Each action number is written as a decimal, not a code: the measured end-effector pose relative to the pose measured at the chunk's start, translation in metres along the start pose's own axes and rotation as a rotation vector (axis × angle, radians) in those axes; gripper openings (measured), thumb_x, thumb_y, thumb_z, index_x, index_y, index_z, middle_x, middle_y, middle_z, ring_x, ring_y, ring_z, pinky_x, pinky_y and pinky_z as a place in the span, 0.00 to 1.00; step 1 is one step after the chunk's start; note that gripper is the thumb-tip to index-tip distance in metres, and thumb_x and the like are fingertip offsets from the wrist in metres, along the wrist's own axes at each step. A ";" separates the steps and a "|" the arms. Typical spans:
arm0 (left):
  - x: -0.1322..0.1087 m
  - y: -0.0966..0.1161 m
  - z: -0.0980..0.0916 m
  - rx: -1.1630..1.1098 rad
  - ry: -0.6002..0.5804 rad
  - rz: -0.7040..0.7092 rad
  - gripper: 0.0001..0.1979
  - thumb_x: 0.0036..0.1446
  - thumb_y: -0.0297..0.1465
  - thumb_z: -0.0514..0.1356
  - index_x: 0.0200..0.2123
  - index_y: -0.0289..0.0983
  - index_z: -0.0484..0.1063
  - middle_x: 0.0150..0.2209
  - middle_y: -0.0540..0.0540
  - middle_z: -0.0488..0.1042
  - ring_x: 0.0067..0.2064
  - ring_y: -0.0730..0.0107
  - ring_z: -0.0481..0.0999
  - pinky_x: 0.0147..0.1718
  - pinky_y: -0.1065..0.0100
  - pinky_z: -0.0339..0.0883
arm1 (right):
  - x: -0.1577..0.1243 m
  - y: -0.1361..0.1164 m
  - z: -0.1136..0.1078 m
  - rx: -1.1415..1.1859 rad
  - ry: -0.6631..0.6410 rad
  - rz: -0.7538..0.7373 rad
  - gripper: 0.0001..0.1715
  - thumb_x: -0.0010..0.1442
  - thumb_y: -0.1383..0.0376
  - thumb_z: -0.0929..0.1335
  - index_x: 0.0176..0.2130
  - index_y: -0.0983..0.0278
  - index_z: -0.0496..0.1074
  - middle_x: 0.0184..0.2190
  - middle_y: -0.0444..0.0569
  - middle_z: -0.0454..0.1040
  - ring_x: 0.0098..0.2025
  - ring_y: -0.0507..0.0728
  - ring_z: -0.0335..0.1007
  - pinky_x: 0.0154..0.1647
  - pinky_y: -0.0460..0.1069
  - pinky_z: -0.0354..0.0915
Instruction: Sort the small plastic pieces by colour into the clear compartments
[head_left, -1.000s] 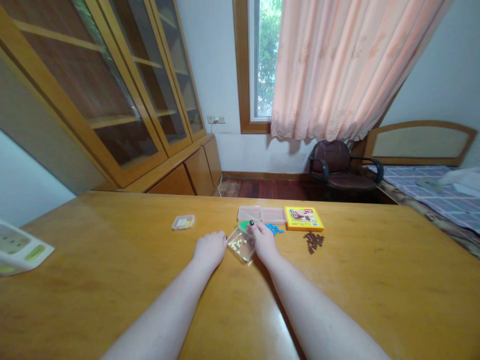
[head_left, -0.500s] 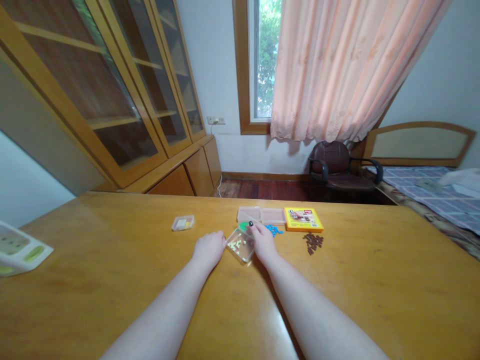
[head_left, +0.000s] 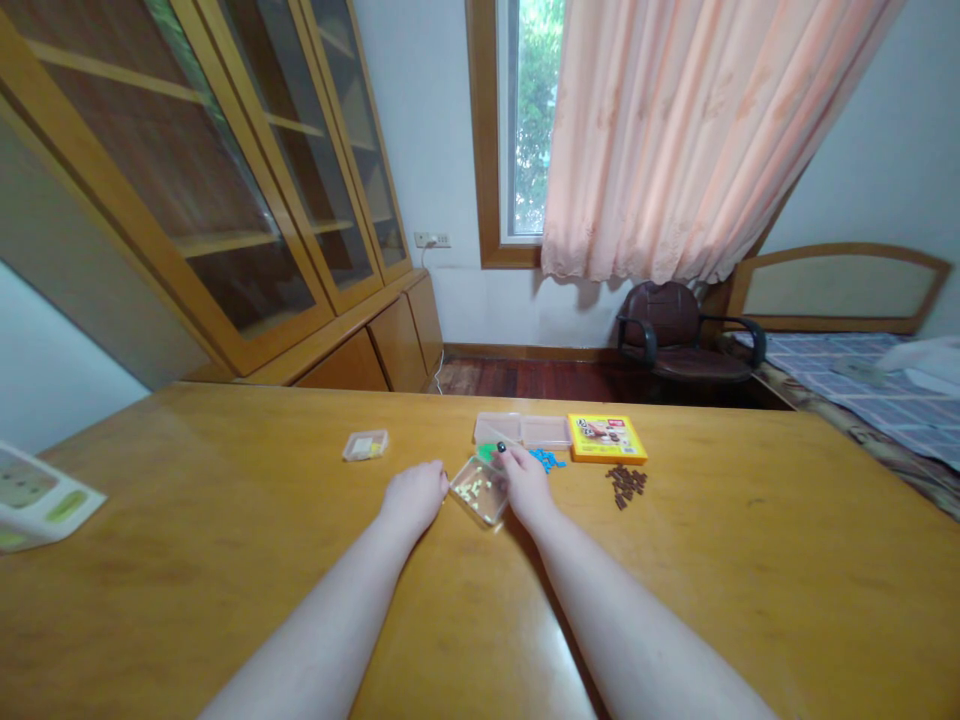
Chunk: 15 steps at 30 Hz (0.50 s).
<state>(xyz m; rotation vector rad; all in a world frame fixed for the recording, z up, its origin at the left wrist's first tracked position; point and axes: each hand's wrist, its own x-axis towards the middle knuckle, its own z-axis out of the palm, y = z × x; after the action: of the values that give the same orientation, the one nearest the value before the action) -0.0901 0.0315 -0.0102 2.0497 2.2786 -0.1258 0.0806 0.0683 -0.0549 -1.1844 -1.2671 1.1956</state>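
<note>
A clear plastic box [head_left: 491,508] with several small pale-yellow pieces [head_left: 471,490] in it sits tilted to a diamond angle on the table. My right hand [head_left: 526,485] grips its right side, the dark-nailed thumb over the upper edge. By the box's left corner, my left hand [head_left: 415,498] has its fingers curled closed; whatever they hold, if anything, is hidden. Just behind the box lie green pieces [head_left: 487,453], partly covered by it. Blue pieces [head_left: 547,460] form a small heap beyond my right hand.
Two clear lidded trays [head_left: 496,428] stand at the back beside a yellow printed box [head_left: 608,441]. Brown pieces [head_left: 626,485] are piled in front of it. A small clear case [head_left: 365,446] lies to the left. A white power strip [head_left: 45,497] is at the far left of the wooden table [head_left: 247,520].
My left hand has shifted very slightly left, its fingers drawn in a little at the box's corner. My right hand and the box are almost unmoved.
</note>
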 end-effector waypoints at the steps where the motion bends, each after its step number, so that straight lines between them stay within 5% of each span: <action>1: 0.000 0.000 -0.001 -0.001 -0.004 -0.001 0.16 0.60 0.33 0.45 0.37 0.37 0.71 0.37 0.38 0.76 0.39 0.58 0.76 0.36 0.62 0.66 | 0.000 0.000 0.000 0.007 0.001 0.002 0.20 0.54 0.51 0.63 0.30 0.64 0.74 0.27 0.47 0.75 0.32 0.56 0.67 0.31 0.47 0.59; 15: -0.002 0.001 -0.010 -0.050 0.125 -0.021 0.14 0.61 0.34 0.45 0.34 0.37 0.69 0.33 0.42 0.76 0.34 0.64 0.75 0.31 0.67 0.61 | 0.001 0.003 0.001 0.031 -0.016 -0.004 0.21 0.54 0.51 0.63 0.32 0.64 0.74 0.29 0.47 0.75 0.32 0.56 0.68 0.30 0.47 0.59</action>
<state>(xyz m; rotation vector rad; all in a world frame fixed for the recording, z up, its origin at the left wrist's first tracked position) -0.0887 0.0311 0.0003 2.0647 2.3487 0.0599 0.0799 0.0694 -0.0582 -1.1508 -1.2578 1.2199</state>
